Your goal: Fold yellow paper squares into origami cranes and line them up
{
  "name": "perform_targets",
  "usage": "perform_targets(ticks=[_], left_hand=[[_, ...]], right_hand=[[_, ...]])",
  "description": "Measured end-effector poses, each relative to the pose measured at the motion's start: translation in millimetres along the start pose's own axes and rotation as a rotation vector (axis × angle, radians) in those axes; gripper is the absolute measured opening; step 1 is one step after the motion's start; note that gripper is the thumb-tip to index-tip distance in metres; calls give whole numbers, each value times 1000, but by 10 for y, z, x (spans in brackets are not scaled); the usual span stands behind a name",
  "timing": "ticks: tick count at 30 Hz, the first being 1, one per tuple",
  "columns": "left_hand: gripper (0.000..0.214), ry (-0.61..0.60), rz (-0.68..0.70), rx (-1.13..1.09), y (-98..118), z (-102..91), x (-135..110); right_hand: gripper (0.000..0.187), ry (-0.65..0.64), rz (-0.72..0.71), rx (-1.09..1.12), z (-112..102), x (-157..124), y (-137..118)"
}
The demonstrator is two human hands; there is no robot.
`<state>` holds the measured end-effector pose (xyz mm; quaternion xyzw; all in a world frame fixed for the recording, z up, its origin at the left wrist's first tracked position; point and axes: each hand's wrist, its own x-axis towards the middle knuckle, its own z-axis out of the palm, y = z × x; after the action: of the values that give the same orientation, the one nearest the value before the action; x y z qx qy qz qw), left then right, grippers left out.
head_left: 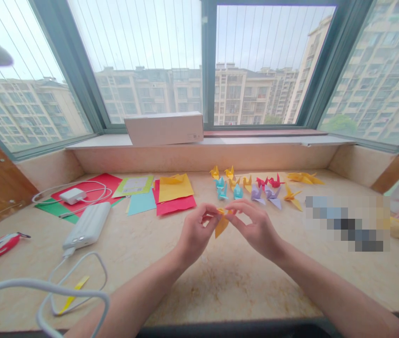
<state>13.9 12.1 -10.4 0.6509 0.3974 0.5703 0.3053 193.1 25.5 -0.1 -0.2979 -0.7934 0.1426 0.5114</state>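
Observation:
A small piece of folded yellow-orange origami paper (222,226) is held up between both hands, its pointed end hanging down. My left hand (198,230) pinches its left side with thumb and fingers. On the other side, my right hand (255,227) grips the upper right edge between thumb and fingertips. Part of the paper is hidden behind the fingers. Just beyond the hands, several finished paper cranes in yellow, blue, red and purple stand in rows, among them a purple crane (273,194) and a blue crane (237,191).
Sheets of coloured paper (176,188) lie left of the cranes. Farther left are a white power bank (88,225), a charger (73,195) and looping white cables. A white box (164,129) rests on the window ledge. A blurred-out patch (349,224) covers something at right.

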Motion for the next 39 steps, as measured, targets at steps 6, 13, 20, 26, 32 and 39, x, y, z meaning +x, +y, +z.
perform_targets(ticks=[6,13,20,26,32,39], left_hand=[[11,21,-11,-18,10,-10,13],[13,7,-12,-5,6,-13,1],[19,-12,28,0,-32,-6,-4],[15,-45,126,49,-59,-18,-31],[12,-87,166,91,-40,-34,-37],[8,-86,179,72,-14,-31,-29]], right_hand=[[12,95,99,-100,-15,-6,37],[24,114,-76,-143,-47,4,-6],[22,60,-127,-159,-44,-33,-40],[12,7,-136,-168,-33,-14,1],[9,23,-135,-129,-26,1,-19],[8,32,-90,-65,-28,-1,-39]])
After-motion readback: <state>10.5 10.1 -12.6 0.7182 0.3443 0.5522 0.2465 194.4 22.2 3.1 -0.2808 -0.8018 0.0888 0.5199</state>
